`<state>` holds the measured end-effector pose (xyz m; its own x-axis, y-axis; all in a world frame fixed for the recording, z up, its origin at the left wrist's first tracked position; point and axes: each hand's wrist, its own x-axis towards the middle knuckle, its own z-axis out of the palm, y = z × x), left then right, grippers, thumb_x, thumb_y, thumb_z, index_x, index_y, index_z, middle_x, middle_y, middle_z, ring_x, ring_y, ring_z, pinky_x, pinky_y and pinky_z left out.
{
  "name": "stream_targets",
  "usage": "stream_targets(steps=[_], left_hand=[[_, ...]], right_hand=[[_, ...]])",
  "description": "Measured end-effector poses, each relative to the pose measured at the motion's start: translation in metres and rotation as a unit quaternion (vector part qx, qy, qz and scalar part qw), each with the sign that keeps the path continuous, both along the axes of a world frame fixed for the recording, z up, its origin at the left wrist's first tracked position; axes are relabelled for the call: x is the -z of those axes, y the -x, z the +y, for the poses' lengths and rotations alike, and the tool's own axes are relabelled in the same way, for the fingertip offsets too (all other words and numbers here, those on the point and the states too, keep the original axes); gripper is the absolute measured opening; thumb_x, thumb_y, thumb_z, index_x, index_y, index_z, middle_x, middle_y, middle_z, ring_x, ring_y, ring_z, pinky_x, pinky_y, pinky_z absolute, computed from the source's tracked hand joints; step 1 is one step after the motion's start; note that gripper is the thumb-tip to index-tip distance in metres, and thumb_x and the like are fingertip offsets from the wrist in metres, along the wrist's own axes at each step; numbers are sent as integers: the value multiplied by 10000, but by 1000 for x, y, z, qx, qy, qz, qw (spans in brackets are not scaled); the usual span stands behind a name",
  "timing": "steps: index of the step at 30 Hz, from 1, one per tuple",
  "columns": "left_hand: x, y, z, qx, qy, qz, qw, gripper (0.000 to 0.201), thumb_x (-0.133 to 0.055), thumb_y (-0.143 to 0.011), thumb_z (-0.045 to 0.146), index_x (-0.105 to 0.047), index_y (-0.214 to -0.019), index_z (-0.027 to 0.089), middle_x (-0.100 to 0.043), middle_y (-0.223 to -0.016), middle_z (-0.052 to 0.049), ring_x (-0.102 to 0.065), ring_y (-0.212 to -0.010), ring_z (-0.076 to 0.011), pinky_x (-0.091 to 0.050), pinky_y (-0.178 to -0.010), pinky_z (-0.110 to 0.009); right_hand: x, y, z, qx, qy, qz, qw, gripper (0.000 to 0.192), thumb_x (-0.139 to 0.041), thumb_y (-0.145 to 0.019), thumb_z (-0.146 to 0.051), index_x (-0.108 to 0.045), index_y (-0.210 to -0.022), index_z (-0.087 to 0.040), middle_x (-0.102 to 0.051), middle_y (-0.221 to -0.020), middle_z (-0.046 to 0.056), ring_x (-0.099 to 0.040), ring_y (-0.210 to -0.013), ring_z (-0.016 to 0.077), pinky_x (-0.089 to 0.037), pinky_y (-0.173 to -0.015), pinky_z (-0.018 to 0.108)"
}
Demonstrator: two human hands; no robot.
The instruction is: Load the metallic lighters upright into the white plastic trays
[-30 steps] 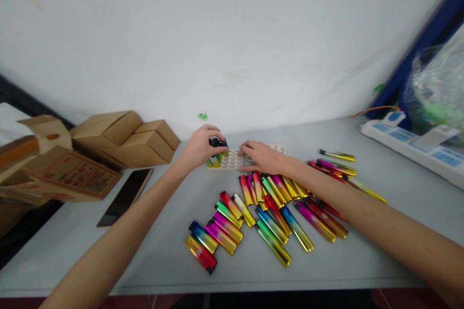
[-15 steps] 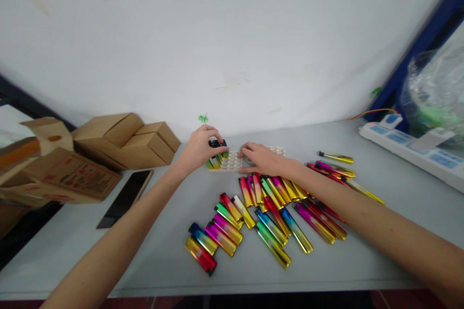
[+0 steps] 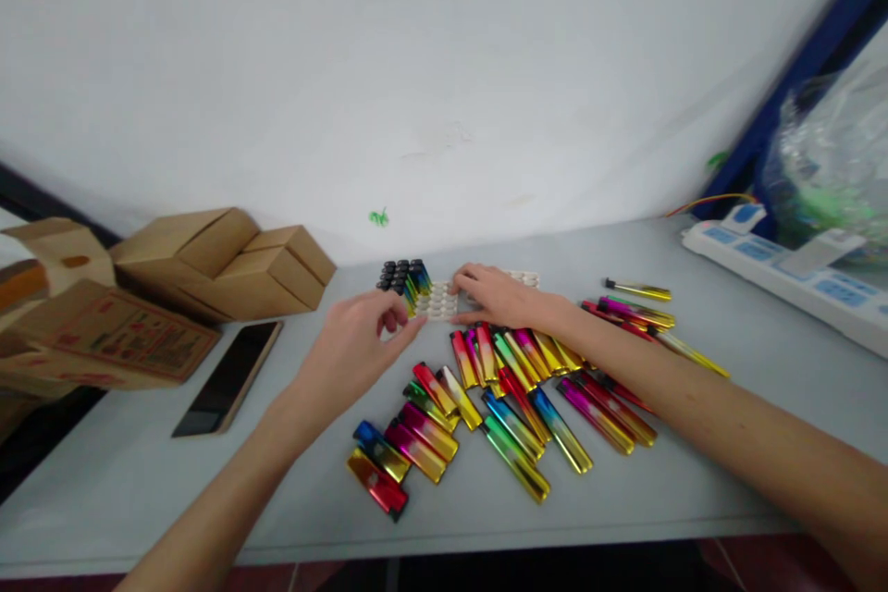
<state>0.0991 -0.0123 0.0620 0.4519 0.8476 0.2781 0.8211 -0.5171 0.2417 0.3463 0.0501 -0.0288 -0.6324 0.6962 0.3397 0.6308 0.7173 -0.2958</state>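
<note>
A white tray with rows of holes lies near the wall, and several lighters with black tops stand upright in its left end. My right hand rests on the tray with its fingers apart, covering part of it. Just in front of the standing lighters is my left hand, its fingers loosely bent, the thumb stretched out, nothing seen in it. Many shiny coloured lighters lie loose on the table before the tray, some under my right forearm.
Brown cardboard boxes and an open printed carton stand at the left. A black phone lies beside them. On the right are a white power strip and a clear plastic bag. A wall rises behind the table.
My left hand has let go of the black-topped lighters in the tray and drawn back toward me, down and left. My right hand stays on the tray. The view has shifted slightly.
</note>
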Motion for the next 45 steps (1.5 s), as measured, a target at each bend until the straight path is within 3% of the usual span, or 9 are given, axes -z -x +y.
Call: stream_targets(steps=[6,16,22,26,31,35,39,42,45], left_hand=[[31,5,-18,-50,173,91,979,454,-590,-922,636,-601,-788,203,-677,-791,-53,-605,-721,-238,-365,-653,-331],[66,0,-10,-60,154,36,986,385,-491,-981,528,-540,-755,220,-668,-844,-84,-611,-774,-253,-392,-699,-353],[68,-4,13,-75,151,-12,986,366,-517,-948,526,-561,-771,209,-691,-808,-91,-639,-773,-260,-420,-688,-352],[65,-2,15,-72,180,-130,972,465,-566,-907,655,-603,-830,197,-723,-789,-80,-668,-759,-259,-448,-683,-346],[47,-8,0,-59,214,-417,881,447,-685,-883,626,-518,-959,218,-746,-741,-24,-728,-752,-237,-530,-748,-345],[27,-28,6,31,237,-532,812,368,-657,-948,552,-466,-993,241,-643,-648,63,-696,-620,-170,-548,-667,-295],[29,-49,19,88,290,-560,771,344,-533,-1005,595,-394,-1042,283,-551,-660,111,-422,-362,-71,-304,-392,-176],[43,-54,20,102,308,-537,779,369,-520,-1001,623,-390,-1061,283,-484,-608,118,-321,-400,-69,-223,-409,-166],[55,-50,18,113,298,-475,820,396,-613,-961,603,-471,-999,235,-392,-562,112,-320,-461,-80,-257,-454,-195]], right_hand=[[4,0,1,1,-4,5,1000,414,-737,-936,-470,-636,-1189,-159,-647,-1188,151,-633,-1072,295,-522,-950,437],[0,-1,-1,0,-3,-3,1000,423,-719,-943,-483,-633,-1189,-149,-637,-1205,153,-633,-1050,294,-519,-953,432],[2,-1,-1,-1,-7,-3,1000,424,-714,-949,-475,-626,-1200,-145,-630,-1216,159,-629,-1084,302,-517,-980,450],[4,-1,0,-5,-7,1,1000,418,-701,-955,-491,-623,-1205,-165,-620,-1226,160,-623,-1097,308,-519,-972,468],[2,-1,-1,-5,-7,0,1000,435,-694,-951,-519,-622,-1192,-164,-626,-1208,155,-628,-1043,299,-527,-933,458],[0,-1,-2,-4,-6,-5,1000,418,-678,-967,-494,-611,-1205,-157,-623,-1218,161,-627,-1053,300,-524,-928,447],[2,0,-1,-12,-13,-9,1000,446,-684,-962,-493,-606,-1216,-135,-622,-1223,177,-620,-1074,310,-513,-959,470],[4,0,-1,-10,-17,-9,1000,422,-692,-960,-482,-610,-1187,-136,-621,-1201,165,-619,-1048,293,-513,-952,456],[5,-1,0,-14,-21,-2,1000,378,-699,-962,-450,-603,-1178,-155,-617,-1196,146,-614,-1024,273,-514,-927,432]])
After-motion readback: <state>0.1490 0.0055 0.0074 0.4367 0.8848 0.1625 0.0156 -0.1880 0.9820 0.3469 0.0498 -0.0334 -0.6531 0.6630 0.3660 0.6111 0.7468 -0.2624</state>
